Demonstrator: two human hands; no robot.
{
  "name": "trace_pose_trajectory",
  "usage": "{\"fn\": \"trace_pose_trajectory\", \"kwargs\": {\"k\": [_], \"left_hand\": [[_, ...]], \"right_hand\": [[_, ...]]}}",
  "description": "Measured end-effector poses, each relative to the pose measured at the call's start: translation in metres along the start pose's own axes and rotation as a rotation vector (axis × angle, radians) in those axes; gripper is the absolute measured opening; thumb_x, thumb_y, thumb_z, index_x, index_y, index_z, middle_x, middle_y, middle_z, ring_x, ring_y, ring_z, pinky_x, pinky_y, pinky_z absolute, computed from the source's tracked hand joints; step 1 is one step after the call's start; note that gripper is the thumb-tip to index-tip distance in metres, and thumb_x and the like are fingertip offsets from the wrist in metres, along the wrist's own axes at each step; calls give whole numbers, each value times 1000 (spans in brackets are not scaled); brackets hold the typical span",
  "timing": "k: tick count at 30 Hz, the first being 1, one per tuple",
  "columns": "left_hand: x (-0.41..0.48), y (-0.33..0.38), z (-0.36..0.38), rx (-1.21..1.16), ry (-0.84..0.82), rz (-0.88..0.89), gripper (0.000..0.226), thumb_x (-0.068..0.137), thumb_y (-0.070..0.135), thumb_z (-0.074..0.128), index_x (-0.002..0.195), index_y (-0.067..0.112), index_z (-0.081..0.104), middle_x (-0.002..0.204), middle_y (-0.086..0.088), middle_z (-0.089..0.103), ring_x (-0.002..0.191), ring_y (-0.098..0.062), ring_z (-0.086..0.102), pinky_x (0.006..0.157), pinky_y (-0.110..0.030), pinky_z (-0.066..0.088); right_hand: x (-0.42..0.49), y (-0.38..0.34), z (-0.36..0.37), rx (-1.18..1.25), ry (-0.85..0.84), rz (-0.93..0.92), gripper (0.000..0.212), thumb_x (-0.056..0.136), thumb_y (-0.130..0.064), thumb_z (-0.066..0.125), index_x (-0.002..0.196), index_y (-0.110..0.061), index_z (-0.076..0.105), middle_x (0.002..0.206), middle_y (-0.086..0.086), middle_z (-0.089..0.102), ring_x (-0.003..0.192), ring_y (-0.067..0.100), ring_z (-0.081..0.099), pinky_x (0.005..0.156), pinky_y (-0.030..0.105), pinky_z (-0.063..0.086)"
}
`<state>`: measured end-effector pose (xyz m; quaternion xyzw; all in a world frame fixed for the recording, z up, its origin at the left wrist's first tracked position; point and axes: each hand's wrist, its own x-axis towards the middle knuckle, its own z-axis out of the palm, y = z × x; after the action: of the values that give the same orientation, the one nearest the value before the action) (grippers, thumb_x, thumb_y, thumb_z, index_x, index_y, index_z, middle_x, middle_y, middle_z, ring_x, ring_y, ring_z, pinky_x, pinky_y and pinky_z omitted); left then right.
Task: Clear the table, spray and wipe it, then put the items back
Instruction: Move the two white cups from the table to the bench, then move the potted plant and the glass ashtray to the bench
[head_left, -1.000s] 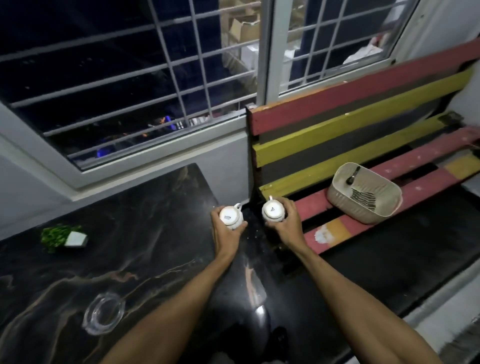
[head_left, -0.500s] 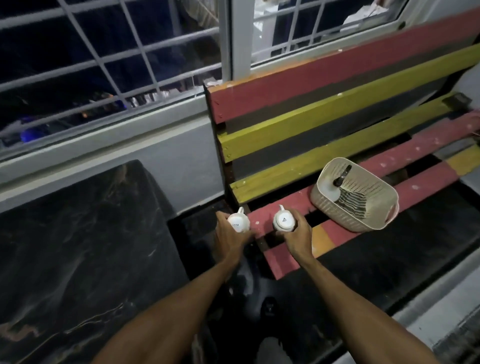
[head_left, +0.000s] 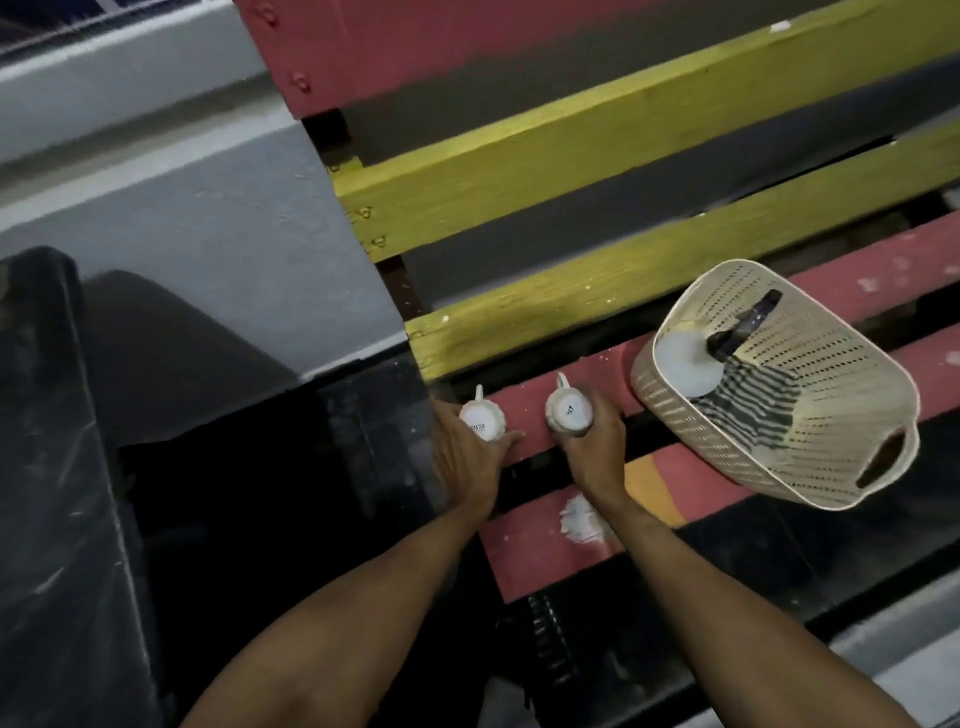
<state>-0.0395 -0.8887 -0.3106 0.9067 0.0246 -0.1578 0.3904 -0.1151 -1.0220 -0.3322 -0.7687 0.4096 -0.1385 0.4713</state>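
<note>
Two small white cups are held upside down over the left end of a red and yellow slatted bench (head_left: 545, 551). My left hand (head_left: 467, 462) grips the left cup (head_left: 480, 421) at the bench's left edge. My right hand (head_left: 592, 447) grips the right cup (head_left: 569, 413) on the red seat slat. Both cups show printed marks on their bases and handles pointing away from me. The black marble table (head_left: 47, 493) is at the far left, only its corner in view.
A cream perforated basket (head_left: 810, 467) sits on the bench seat to the right of the cups, holding a white bottle with a dark nozzle and a striped cloth. A grey wall stands behind the table. Dark floor lies below the bench.
Both hands carried the cups from above the table edge rightward and down to the bench seat. The view swung right, so the window and most of the table left the frame.
</note>
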Motion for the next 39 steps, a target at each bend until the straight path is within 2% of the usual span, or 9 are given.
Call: {"fn": "trace_pose_trajectory", "kwargs": {"k": [9, 12, 14, 17, 22, 28, 34, 37, 39], "left_hand": [[5, -13, 26, 52, 31, -18, 89, 52, 47, 95, 114, 15, 40, 111, -5, 53, 105, -26, 55, 79, -45, 53], [2, -10, 16, 32, -24, 13, 92, 55, 42, 96, 120, 13, 38, 116, -5, 50, 111, -26, 52, 85, -43, 50], [1, -8, 8, 7, -98, 18, 105, 56, 37, 97, 135, 8, 34, 130, -10, 48, 124, -29, 48, 100, -44, 46], [-7, 3, -33, -34, -187, 12, 126, 58, 31, 97, 152, 4, 19, 152, -15, 35, 142, -30, 35, 118, -45, 33], [-34, 26, -144, -49, -168, 80, 103, 71, 19, 89, 151, -1, 27, 152, -18, 37, 142, -29, 38, 114, -18, 24], [-59, 22, -312, -118, 51, 213, 49, 82, 9, 77, 125, 4, 56, 124, -12, 58, 109, -23, 60, 99, -38, 49], [-62, -74, -488, -209, 265, 241, 35, 83, 4, 75, 115, 3, 61, 112, -10, 62, 100, -24, 62, 93, -44, 53], [-65, -143, -572, -186, 305, 245, 29, 84, 5, 75, 111, 5, 63, 109, -9, 63, 96, -22, 63, 90, -43, 54], [-67, -191, -625, -174, 319, 198, 26, 85, 6, 74, 110, 6, 64, 108, -9, 64, 95, -22, 64, 89, -43, 55]], "right_hand": [[15, 9, 12, -58, 15, -84, 43, 68, 5, 79, 106, -9, 65, 100, 7, 65, 91, 19, 61, 77, 23, 43], [10, 3, 7, -38, -43, -37, 58, 67, 11, 77, 119, -6, 61, 113, 10, 64, 105, 24, 61, 88, 25, 45], [6, -1, 1, -27, -87, 23, 72, 66, 12, 76, 132, -6, 53, 127, 12, 61, 120, 29, 58, 100, 29, 44], [-15, -31, -13, -66, -101, 47, 93, 72, 2, 80, 152, -7, 34, 157, 11, 39, 147, 26, 36, 121, 39, 31], [-77, -122, -20, -163, -1, -12, 74, 78, 2, 69, 146, -7, 43, 153, 15, 37, 144, 34, 36, 118, 47, 34], [-182, -250, 36, -62, 37, -202, 49, 83, 2, 63, 132, -3, 58, 141, 18, 47, 134, 36, 46, 112, 46, 40], [-321, -351, 141, -32, -79, -375, 41, 80, 0, 70, 120, -7, 65, 129, 11, 54, 124, 29, 53, 111, 40, 41], [-396, -384, 201, -43, -173, -361, 35, 82, -2, 70, 116, -10, 67, 123, 6, 59, 120, 26, 57, 110, 25, 37], [-442, -399, 241, -90, -295, -327, 34, 84, -3, 72, 117, -7, 67, 122, 10, 62, 121, 29, 58, 112, 28, 38]]}}
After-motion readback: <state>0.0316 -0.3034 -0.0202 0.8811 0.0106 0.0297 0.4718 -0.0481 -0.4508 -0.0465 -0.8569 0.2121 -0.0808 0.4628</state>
